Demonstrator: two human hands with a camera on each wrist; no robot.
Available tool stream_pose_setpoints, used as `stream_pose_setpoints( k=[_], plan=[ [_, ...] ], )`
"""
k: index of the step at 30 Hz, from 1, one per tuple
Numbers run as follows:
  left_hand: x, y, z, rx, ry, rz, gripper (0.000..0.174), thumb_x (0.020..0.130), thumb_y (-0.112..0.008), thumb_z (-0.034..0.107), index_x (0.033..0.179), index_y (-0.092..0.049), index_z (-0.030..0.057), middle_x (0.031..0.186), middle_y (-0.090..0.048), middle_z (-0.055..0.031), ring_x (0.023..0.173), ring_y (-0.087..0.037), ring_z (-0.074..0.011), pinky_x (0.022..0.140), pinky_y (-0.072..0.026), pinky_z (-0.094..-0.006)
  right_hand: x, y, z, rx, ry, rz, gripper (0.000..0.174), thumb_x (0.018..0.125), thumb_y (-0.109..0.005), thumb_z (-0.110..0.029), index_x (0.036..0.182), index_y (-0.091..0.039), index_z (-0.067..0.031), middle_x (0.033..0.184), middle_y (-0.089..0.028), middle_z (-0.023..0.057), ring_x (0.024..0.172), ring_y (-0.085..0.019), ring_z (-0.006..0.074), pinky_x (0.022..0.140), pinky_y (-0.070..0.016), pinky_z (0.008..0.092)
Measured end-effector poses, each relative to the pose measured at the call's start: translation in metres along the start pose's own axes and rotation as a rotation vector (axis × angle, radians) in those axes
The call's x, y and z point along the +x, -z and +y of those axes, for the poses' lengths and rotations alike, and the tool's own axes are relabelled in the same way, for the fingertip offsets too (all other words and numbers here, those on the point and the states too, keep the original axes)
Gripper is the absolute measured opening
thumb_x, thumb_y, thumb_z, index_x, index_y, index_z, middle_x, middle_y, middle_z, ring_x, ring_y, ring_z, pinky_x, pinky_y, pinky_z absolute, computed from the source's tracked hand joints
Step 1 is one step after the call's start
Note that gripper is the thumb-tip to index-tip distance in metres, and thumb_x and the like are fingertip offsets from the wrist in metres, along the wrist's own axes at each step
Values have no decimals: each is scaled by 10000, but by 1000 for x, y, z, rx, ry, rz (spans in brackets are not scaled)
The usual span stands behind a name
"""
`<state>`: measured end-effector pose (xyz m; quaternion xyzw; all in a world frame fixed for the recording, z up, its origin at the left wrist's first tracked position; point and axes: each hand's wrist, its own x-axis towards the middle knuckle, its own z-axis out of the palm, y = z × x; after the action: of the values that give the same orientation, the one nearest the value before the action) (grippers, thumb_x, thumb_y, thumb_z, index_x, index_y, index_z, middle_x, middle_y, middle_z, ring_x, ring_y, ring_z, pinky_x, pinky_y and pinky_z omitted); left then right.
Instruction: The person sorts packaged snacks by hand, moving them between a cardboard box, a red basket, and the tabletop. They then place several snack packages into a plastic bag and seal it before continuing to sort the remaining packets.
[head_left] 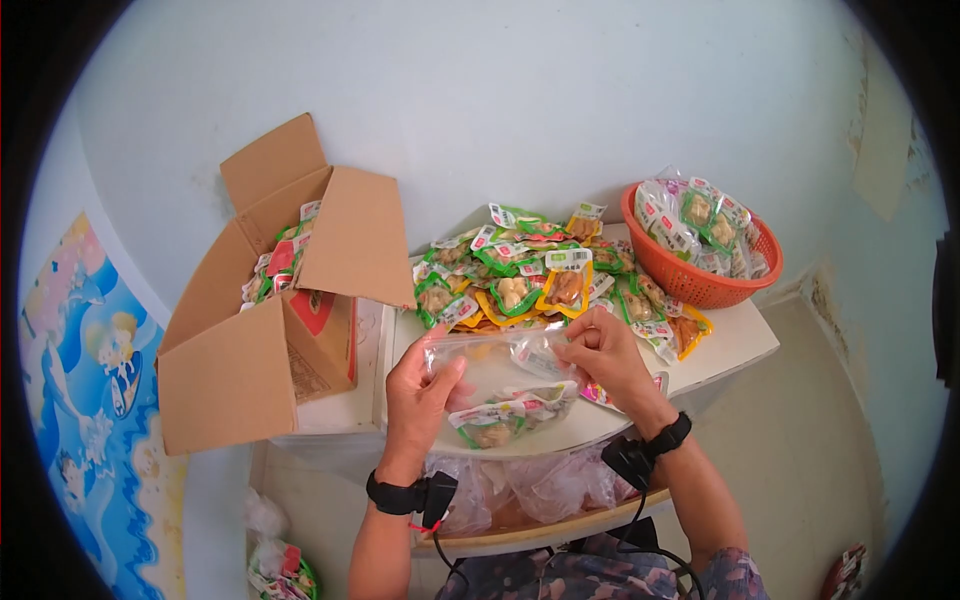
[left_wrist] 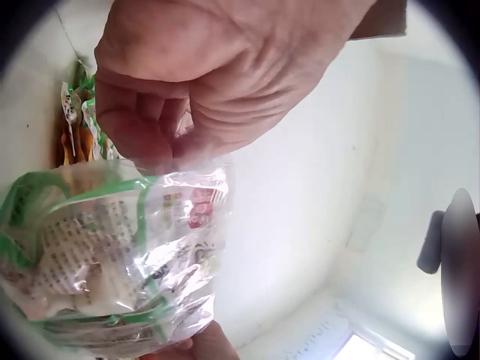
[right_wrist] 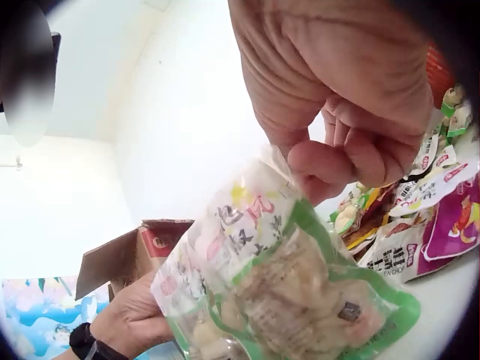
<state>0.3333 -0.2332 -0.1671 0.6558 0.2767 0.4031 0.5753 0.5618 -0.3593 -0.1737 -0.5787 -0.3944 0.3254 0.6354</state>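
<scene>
A clear plastic bag [head_left: 490, 362] hangs in front of me, its top edge stretched between my hands. At its left edge, my left hand [head_left: 418, 388] pinches it between thumb and fingers. My right hand [head_left: 612, 362] pinches the right upper corner, its fingers curled in. Snack packets [head_left: 492, 425] with green edges lie in the bottom of the bag. The left wrist view shows printed text through the bag [left_wrist: 187, 225] below the hand. From the right wrist, a white-and-green packet [right_wrist: 277, 277] with pale pieces of food shows up close under the fingers.
Behind the bag, a heap of green and yellow snack packets [head_left: 515, 290] covers part of the white table [head_left: 735, 345]. An open cardboard box [head_left: 230, 375] with packets inside stands left. An orange basket [head_left: 690, 285] of filled bags sits right. Plastic bags [head_left: 540, 490] fill the shelf below.
</scene>
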Motion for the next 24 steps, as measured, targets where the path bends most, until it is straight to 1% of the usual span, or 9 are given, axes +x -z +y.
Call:
stream_pose_setpoints(
  k=[3, 5, 9, 11, 15, 18, 20, 21, 24],
  plan=[
    [0, 8, -13, 22, 37, -39, 667, 963, -688, 83, 1578, -432, 54, 747, -630, 29, 660, -602, -51, 582, -503, -230, -3, -1, 7, -11, -9, 3, 251, 924, -726, -32, 1157, -633, -17, 681, -623, -13, 521, -491, 33, 519, -402, 208],
    [0, 11, -18, 19, 43, -75, 640, 953, -683, 65, 1560, -479, 80, 757, -635, 46, 640, -558, -31, 573, -472, -214, -5, -1, 10, -49, -2, -28, 316, 917, -681, 10, 1230, -660, -24, 655, -583, -38, 514, -469, 31, 525, -397, 201],
    [-2, 15, -15, 142, 220, -172, 511, 961, -665, 86, 1466, -612, 141, 765, -653, 48, 590, -503, -14, 538, -418, -182, -2, 9, 24, -184, -98, -166, 359, 923, -546, 43, 1201, -746, -64, 761, -646, -39, 606, -498, 23, 559, -400, 202],
    [-4, 21, -31, 103, 224, -229, 426, 972, -626, 76, 1394, -664, 120, 818, -669, 47, 644, -522, -6, 558, -417, -175, -4, 8, 28, -178, -110, -165, 373, 931, -490, 43, 1135, -783, -66, 831, -671, -41, 655, -516, 20, 573, -397, 207],
    [-14, 23, -39, 36, 237, -263, 379, 983, -558, 46, 1339, -683, 79, 911, -690, 34, 723, -541, -5, 576, -406, -169, -9, 12, 40, -145, -36, -218, 358, 934, -488, 32, 1115, -783, -60, 898, -676, -26, 689, -522, 46, 595, -409, 223],
    [-15, 24, -46, -33, 295, -215, 656, 767, -403, -98, 1326, -701, 73, 1029, -719, 1, 753, -572, -25, 570, -397, -180, -18, 14, 39, -199, 10, -241, 346, 934, -501, 21, 1193, -726, -27, 960, -636, 21, 787, -548, 97, 702, -456, 259],
    [-16, 23, -43, -42, 291, -197, 649, 768, -408, -94, 1328, -697, 65, 1056, -717, -22, 749, -573, -34, 564, -392, -179, -21, 26, 47, -209, 37, -302, 353, 944, -530, -5, 1272, -659, 13, 1093, -610, 88, 918, -587, 150, 819, -500, 309],
    [-17, 23, -42, -46, 289, -188, 646, 769, -411, -91, 1329, -695, 61, 1069, -717, -33, 747, -573, -38, 561, -389, -179, -22, 29, 53, -236, 100, -318, 331, 941, -554, -22, 1252, -665, 4, 1087, -584, 75, 917, -566, 150, 811, -482, 308],
    [-17, 26, -46, -49, 293, -243, 592, 814, -445, -81, 1356, -656, 24, 887, -671, -11, 674, -510, -37, 556, -377, -192, -27, 28, 64, -276, 226, -337, 257, 920, -661, -106, 1158, -672, -9, 1097, -527, 62, 919, -529, 160, 783, -446, 314]
  ],
)
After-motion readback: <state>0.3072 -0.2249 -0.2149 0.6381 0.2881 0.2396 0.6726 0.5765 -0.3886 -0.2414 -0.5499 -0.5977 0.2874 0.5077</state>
